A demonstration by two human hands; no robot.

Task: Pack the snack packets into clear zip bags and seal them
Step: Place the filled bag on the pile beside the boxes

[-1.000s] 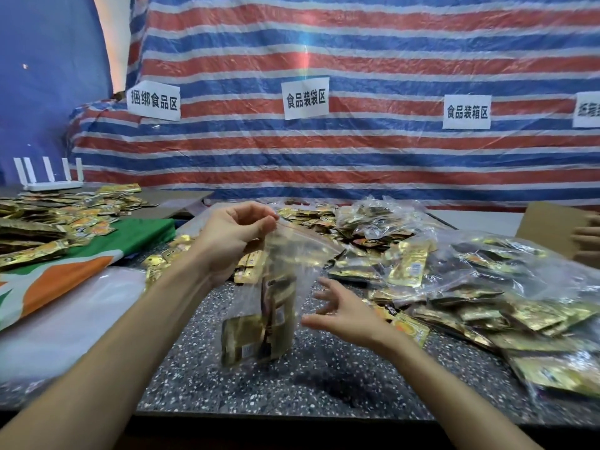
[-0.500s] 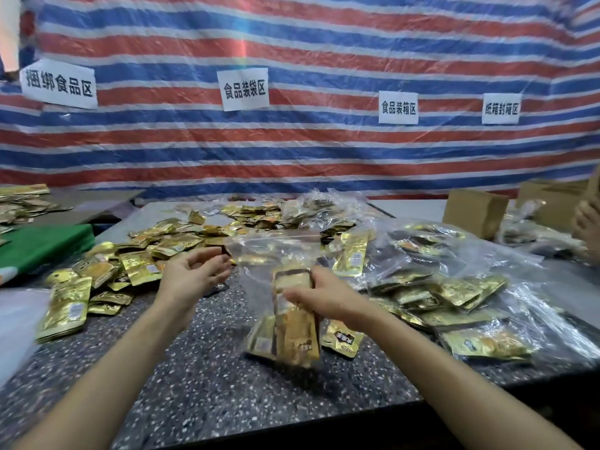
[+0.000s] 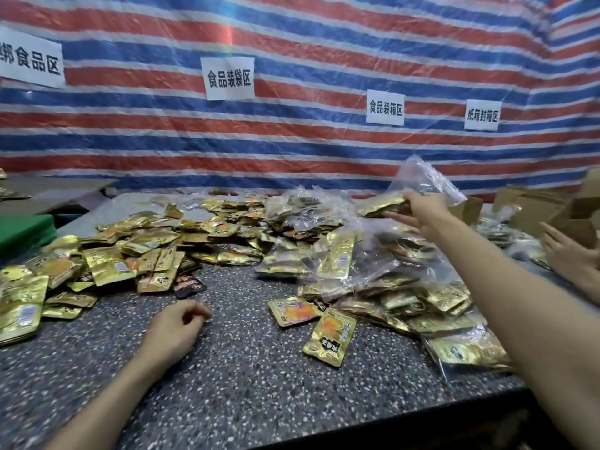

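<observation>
The speckled counter point(image 3: 259, 401) carries two masses: a heap of filled bags point(image 3: 373, 271) toward 3 o'clock and a spread of loose snack packets point(image 3: 130, 254) toward 9 o'clock. Over the heap's far side, at about 2 o'clock, the right hand point(image 3: 422, 209) grasps a zip bag point(image 3: 428, 178) with gold packets inside, tilted nearly flat, the arm stretched long.

The main risk is the seal (I cannot tell whether the strip is pressed shut along its whole length). If it is not, a tilted drop could spill packets back out. The heap is slick plastic, so a bag let go from height may slide toward the cardboard boxes point(image 3: 532, 206) and another person's hand point(image 3: 565, 254) at 3 o'clock.

The left hand point(image 3: 177, 326), at 7 o'clock, rests on the counter, loosely curled and grasping nothing. Two stray packets point(image 3: 331, 336) at 5 o'clock lie under the arm's return path and could be swept aside.
</observation>
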